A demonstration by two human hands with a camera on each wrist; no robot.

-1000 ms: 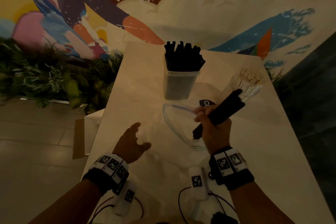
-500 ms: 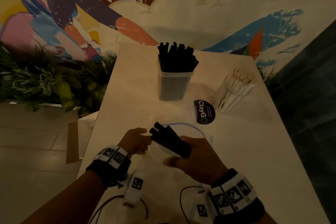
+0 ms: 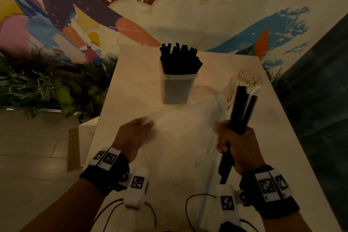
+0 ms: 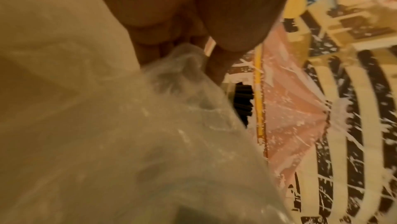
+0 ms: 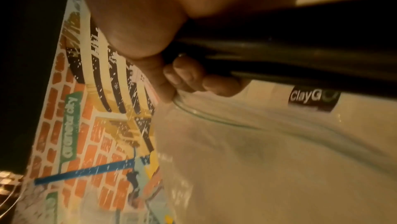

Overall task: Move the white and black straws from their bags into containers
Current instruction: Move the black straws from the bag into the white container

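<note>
While the fingers [image 5: 189,76] of the right hand [image 3: 239,145] were wrapped tight round a bundle of black straws [image 3: 243,107], the bundle stood nearly upright near the right edge of the table [image 3: 135,84], its upper ends fanned slightly and its lower ends poking out below the fist. Half a second before, that same bundle had lain across the middle of the table, low and pointing left between both hands; it had since swung up and over to the right, clear of the clear plastic bag [image 3: 188,137], so this handful was out and ready to carry. The left hand [image 3: 133,133] had moved as well: its fingers [image 4: 163,47] pinched a gathered fold of the bag, which stretched limp and see-through from there across to the right hand. The bag looked empty, though blur and dim light in the head view left that uncertain. Beyond the hands, toward the far edge of the table, the square container [image 3: 177,88] already stood packed with black straws, touching nothing else. The white straws [image 3: 248,81] stood in their own clear holder close to the right edge, directly behind the raised bundle. Judging by this, the black handful was among the last, and what remained was to lift it over and drop it into the square container.
</note>
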